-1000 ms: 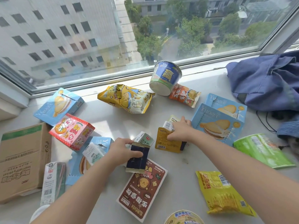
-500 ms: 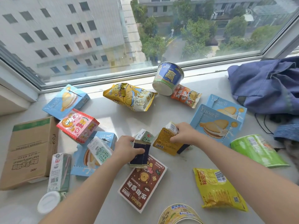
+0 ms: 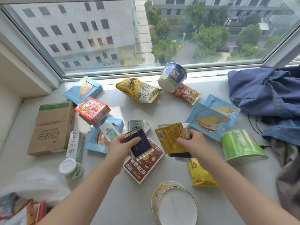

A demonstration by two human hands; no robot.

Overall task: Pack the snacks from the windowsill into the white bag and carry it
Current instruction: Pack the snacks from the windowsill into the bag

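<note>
Left hand (image 3: 119,147) fingers clenched around dark navy gold-edged foil packet (image 3: 139,142); right hand (image 3: 190,142) fingers gripping flat yellow snack pouch (image 3: 170,138), brown flat box (image 3: 142,166) beneath

A crumpled blue garment (image 3: 266,93) lies heaped at two o'clock, a thin black cord (image 3: 253,123) trailing just beneath it. Grey fabric (image 3: 287,169) bunches at four o'clock. Beyond the window glass (image 3: 113,34), buildings and trees.

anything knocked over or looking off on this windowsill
Yes. Three cup-shaped snack tubs are tipped on their sides: the blue cup by the window leans on an orange packet, the green cup lies at right, and another cup lies nearest the camera. No spill shows.
</note>
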